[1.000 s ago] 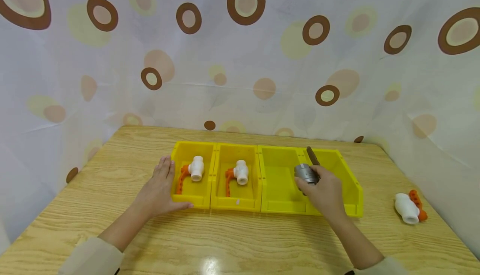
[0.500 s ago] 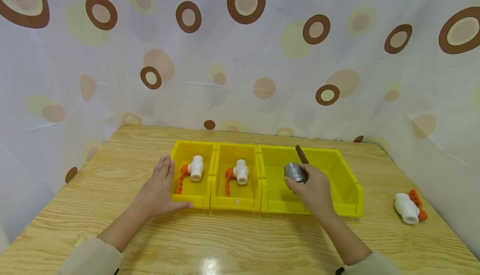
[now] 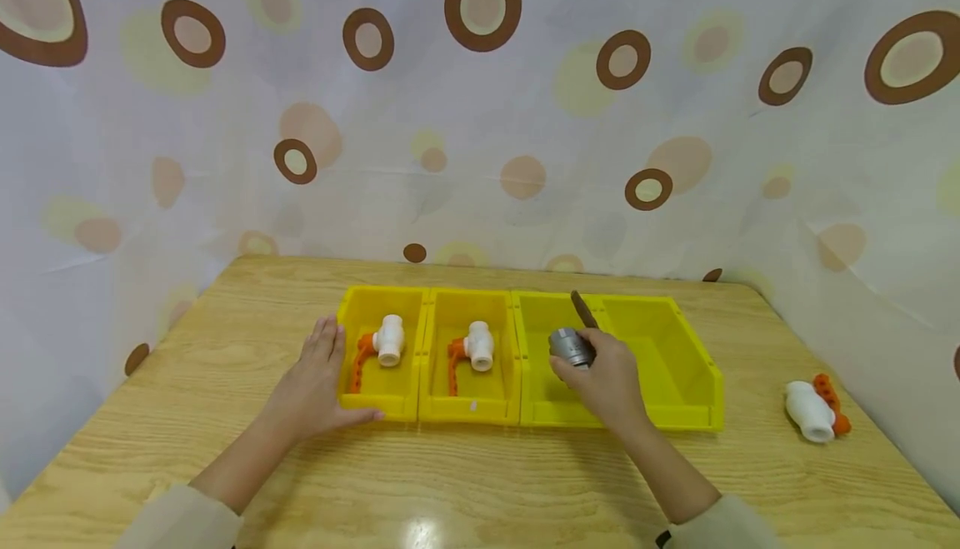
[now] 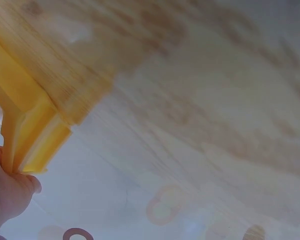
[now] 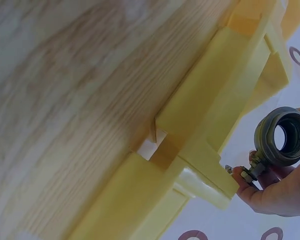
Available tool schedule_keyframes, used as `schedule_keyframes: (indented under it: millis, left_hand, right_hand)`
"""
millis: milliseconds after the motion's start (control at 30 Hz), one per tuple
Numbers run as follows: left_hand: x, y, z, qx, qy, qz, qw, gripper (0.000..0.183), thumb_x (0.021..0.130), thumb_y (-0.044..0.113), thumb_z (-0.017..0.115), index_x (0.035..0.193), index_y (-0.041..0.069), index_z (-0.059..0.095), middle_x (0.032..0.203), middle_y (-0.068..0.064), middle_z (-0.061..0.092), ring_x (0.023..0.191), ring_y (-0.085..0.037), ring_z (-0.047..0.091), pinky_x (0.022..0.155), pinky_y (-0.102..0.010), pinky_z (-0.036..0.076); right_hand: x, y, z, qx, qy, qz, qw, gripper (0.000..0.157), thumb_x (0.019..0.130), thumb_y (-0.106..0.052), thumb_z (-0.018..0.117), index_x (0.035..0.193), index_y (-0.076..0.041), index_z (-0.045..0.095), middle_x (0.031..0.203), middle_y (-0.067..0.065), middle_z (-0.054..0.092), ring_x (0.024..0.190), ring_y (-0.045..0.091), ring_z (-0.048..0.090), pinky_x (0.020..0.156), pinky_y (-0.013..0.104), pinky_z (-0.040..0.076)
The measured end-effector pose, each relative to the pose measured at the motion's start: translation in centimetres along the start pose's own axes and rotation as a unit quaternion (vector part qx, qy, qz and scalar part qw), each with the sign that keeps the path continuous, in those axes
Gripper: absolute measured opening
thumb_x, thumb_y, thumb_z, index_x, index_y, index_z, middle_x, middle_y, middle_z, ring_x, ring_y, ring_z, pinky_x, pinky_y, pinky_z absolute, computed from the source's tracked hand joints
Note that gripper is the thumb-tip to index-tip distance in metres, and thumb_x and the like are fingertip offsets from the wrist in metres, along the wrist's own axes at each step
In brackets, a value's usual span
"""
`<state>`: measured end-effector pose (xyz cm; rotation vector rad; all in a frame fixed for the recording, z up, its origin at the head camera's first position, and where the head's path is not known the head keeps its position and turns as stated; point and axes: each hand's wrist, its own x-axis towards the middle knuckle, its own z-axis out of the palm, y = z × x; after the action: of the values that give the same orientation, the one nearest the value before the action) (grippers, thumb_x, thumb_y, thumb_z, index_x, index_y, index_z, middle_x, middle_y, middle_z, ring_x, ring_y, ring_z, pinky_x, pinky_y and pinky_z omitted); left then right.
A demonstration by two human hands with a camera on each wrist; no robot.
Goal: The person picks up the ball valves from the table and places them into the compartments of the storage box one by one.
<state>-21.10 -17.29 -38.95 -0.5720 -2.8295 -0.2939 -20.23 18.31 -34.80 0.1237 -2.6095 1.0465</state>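
Observation:
My right hand point(image 3: 609, 378) grips a grey metal ball valve point(image 3: 572, 347) with a brown lever handle, held over the third yellow bin point(image 3: 551, 414) from the left. The right wrist view shows the threaded round opening of the valve point(image 5: 282, 137) turned toward the camera, with fingers around its body. My left hand point(image 3: 311, 382) rests against the outer side of the leftmost yellow bin point(image 3: 381, 407), fingers straight and thumb along the front lip. That bin holds a white plastic valve point(image 3: 389, 340) with an orange handle. A similar white valve point(image 3: 480, 346) lies in the second bin point(image 3: 468, 412).
The rightmost yellow bin point(image 3: 682, 418) adjoins the third, all in one row on the wooden table point(image 3: 450, 482). Another white valve with an orange handle point(image 3: 810, 410) lies on the table at the right. A patterned curtain point(image 3: 420, 116) hangs behind the table.
My right hand has moved left with the metal ball valve, from near the divider of the two right bins to over the third bin. My left hand stays at the leftmost bin.

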Motion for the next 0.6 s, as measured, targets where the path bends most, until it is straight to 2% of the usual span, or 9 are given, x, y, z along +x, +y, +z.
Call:
schedule_keyframes:
  millis: [100,300,600]
  left_hand:
    - [0.0,-0.1,0.1,0.007,0.002,0.001,1.0,0.119,0.066,0.065,0.067,0.137,-0.019,0.023,0.146,-0.037,0.018,0.137,-0.048,0.017,0.112,-0.053,0.023]
    - [0.0,-0.1,0.0,0.005,0.001,0.0,1.0,0.118,0.066,0.064,0.068,0.137,-0.019,0.023,0.146,-0.036,0.018,0.138,-0.047,0.017,0.112,-0.054,0.022]
    - [0.0,-0.1,0.2,0.001,-0.004,-0.002,1.0,0.118,0.067,0.064,0.068,0.138,-0.018,0.023,0.147,-0.036,0.016,0.138,-0.047,0.016,0.112,-0.054,0.022]
  right_hand:
    - [0.1,0.0,0.3,-0.003,-0.002,-0.005,1.0,0.042,0.078,-0.017,0.072,0.11,0.007,0.06,0.099,0.023,0.064,0.078,0.027,0.06,0.062,0.033,0.055]
    - [0.4,0.1,1.1,-0.031,-0.003,-0.019,0.999,0.061,0.078,-0.017,0.071,0.128,0.011,0.048,0.104,0.027,0.062,0.078,0.028,0.059,0.06,0.034,0.053]
    - [0.5,0.3,2.2,-0.045,-0.008,-0.026,0.999,0.039,0.077,-0.016,0.07,0.104,0.011,0.063,0.085,0.022,0.061,0.066,0.023,0.055,0.051,0.026,0.048]
